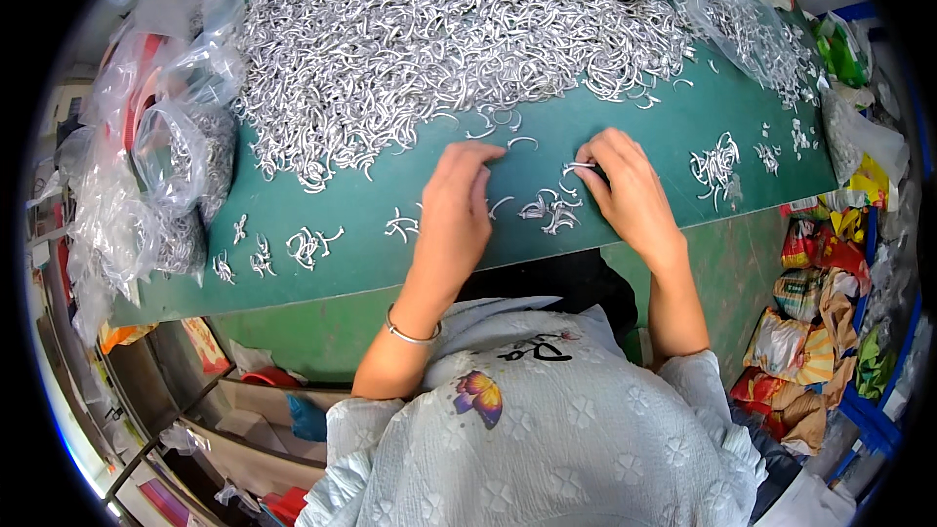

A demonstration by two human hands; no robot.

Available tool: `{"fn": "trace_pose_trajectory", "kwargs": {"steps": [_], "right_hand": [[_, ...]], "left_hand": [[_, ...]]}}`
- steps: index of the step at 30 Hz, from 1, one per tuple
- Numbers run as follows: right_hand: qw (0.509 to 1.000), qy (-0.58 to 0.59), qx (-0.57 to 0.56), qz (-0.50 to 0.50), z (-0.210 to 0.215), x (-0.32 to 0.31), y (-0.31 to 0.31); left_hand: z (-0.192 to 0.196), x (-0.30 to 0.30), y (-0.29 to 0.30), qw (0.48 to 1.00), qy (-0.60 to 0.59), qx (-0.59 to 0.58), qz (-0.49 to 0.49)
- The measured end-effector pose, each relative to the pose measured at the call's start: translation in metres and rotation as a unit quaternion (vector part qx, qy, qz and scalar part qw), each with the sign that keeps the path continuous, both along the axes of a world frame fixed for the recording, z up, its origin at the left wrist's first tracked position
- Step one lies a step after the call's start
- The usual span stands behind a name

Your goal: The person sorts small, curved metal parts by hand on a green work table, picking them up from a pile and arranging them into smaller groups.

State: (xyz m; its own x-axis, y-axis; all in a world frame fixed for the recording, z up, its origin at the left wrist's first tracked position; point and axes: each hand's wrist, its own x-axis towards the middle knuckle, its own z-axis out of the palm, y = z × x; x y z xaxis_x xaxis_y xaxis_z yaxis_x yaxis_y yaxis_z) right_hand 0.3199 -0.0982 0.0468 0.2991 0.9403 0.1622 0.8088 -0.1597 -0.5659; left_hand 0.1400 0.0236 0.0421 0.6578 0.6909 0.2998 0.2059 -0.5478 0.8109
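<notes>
A broad heap of small curved silver metal pieces covers the far part of the green table. My left hand is over the near middle of the table, its index finger stretched toward a loose curved piece and the thumb apart from it. Nothing shows in its grasp. To its right, my right hand pinches a curved metal piece between thumb and fingers. Between the hands lies a small pile of pieces. A few more pieces lie left of my left hand, partly hidden by it.
Small separate groups of pieces lie along the near edge, at left and at right. Clear plastic bags stand at the table's left end. Another plastic bag lies at the far right. Colourful packets sit beside the table.
</notes>
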Motion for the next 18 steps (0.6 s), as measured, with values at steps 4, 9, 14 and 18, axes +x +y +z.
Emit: {"fn": "trace_pose_trajectory", "kwargs": {"steps": [4,9,14,18], "right_hand": [[1.000,-0.015,-0.006,-0.008,-0.007,-0.002,0.006],[1.000,-0.026,0.015,0.002,-0.007,-0.009,0.017],[0.996,-0.080,-0.011,0.035,-0.006,-0.007,0.019],[0.996,-0.085,-0.006,0.017,-0.007,-0.007,0.023]], "left_hand": [[-0.001,-0.020,0.010,0.991,0.023,-0.128,0.039],[-0.002,-0.036,0.014,0.952,-0.082,-0.286,0.073],[-0.004,-0.050,0.031,0.937,-0.103,-0.325,0.078],[-0.003,-0.054,0.036,0.958,-0.045,-0.264,0.100]]}}
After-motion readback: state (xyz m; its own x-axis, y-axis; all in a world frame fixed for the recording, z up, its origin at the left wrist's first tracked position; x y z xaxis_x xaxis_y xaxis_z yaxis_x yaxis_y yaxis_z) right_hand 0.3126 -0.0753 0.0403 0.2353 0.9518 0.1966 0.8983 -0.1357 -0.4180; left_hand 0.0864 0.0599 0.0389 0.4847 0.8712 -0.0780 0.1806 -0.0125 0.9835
